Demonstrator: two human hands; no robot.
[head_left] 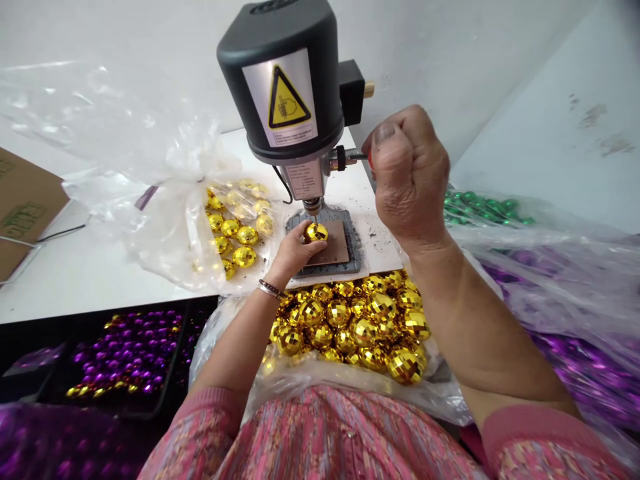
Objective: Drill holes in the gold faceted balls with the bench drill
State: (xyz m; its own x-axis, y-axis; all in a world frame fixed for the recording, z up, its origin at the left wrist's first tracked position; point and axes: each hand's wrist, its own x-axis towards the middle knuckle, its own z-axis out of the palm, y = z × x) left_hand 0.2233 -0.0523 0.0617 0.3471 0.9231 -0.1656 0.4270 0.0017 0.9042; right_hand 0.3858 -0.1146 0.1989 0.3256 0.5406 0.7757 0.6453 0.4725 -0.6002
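My left hand (295, 252) pinches a shiny gold faceted ball (317, 232) on the brown board (336, 244) that lies on the base of a small drill press (280, 87). The press's chuck (313, 205) is directly above the ball; I cannot tell whether the bit has entered it. Up at the right of the machine, my right hand (410, 173) is wrapped in a fist round the end of the feed lever (356, 157). A bit of red shows at the lever's grip; the fingers cover the remainder.
Many gold balls fill an open plastic bag (345, 320) before the press. Another clear bag (170, 227) of gold balls lies left. Purple beads sit in a black tray (163, 400). Green beads (485, 207) and bagged purple pieces (585, 373) are right. A cardboard box (25, 207) stands far left.
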